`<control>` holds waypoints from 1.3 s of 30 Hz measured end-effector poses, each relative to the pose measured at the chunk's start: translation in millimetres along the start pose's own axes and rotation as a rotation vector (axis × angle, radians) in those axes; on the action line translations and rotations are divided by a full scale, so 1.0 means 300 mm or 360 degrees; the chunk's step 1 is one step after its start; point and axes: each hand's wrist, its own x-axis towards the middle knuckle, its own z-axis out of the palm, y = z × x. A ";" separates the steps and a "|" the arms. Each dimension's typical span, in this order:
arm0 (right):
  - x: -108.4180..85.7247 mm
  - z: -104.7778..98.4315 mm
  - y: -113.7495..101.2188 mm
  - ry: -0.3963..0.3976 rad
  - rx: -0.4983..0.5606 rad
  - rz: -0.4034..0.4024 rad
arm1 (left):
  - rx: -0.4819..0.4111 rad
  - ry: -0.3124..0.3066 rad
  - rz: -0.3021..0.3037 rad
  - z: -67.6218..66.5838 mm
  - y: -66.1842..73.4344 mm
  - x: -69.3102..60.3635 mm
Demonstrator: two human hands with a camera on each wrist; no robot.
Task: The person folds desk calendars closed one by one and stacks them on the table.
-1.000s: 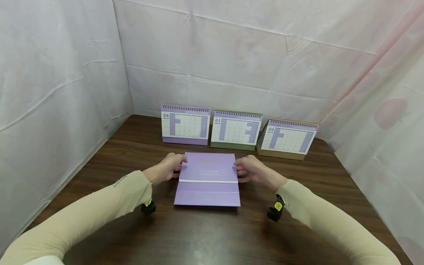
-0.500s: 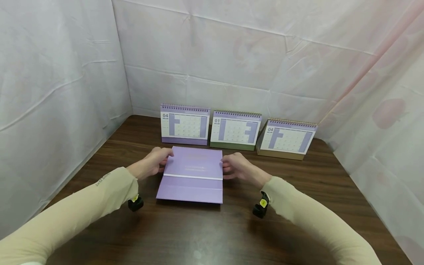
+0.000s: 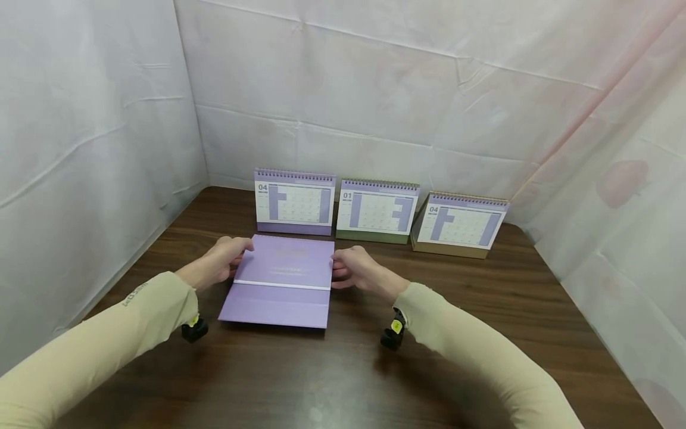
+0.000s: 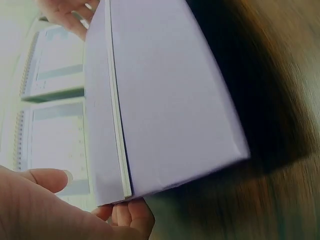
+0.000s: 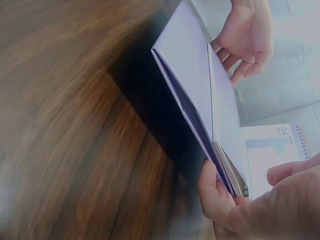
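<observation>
A purple desk calendar, folded flat with its plain cover upward, is held level just above the table. My left hand grips its left edge, thumb on top and fingers underneath. On the opposite edge, my right hand pinches it the same way. A white band of page edges crosses the cover. In the right wrist view the calendar shows a thin gap between its lower panels and a dark shadow below. The left wrist view has the fingers tucked under the near side of the calendar.
Behind stand three desk calendars in a row: one with a purple base, one with a green base and one with a tan base. Pale cloth surrounds the brown wooden table at the back and sides.
Both hands have carried the flat calendar to the left and slightly away, from in front of the middle of the row toward the purple-based calendar. The standing calendars have stayed put.
</observation>
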 end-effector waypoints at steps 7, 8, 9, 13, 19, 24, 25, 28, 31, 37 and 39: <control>0.018 0.067 -0.012 -0.0035 0.0024 0.0006 | 0.0089 0.0048 0.0013 -0.056 -0.017 0.019; 0.022 0.076 -0.014 -0.0039 0.0031 0.0006 | 0.0097 0.0062 0.0022 -0.064 -0.020 0.022; 0.026 0.086 -0.016 -0.0044 0.0034 0.0009 | 0.0106 0.0075 0.0035 -0.070 -0.021 0.024; 0.042 0.123 -0.021 -0.0074 0.0051 0.0005 | 0.0154 0.0140 0.0076 -0.101 -0.024 0.033; 0.058 0.177 -0.028 -0.0116 0.0080 -0.0016 | 0.0172 0.0147 0.0067 -0.152 -0.031 0.041; 0.068 0.217 -0.036 -0.0133 0.0080 -0.0016 | 0.0207 0.0171 0.0080 -0.187 -0.040 0.050; 0.071 0.224 -0.036 -0.0133 0.0085 -0.0014 | 0.0219 0.0179 0.0087 -0.192 -0.041 0.050; 0.077 0.242 -0.036 -0.0129 0.0088 -0.0002 | 0.0238 0.0185 0.0095 -0.206 -0.047 0.053; 0.083 0.259 -0.035 -0.0138 0.0092 0.0012 | 0.0250 0.0190 0.0093 -0.220 -0.052 0.057; 0.094 0.282 -0.033 -0.0160 0.0090 0.0023 | 0.0260 0.0193 0.0083 -0.242 -0.066 0.075; 0.098 0.288 -0.031 -0.0167 0.0093 0.0024 | 0.0261 0.0183 0.0070 -0.249 -0.070 0.075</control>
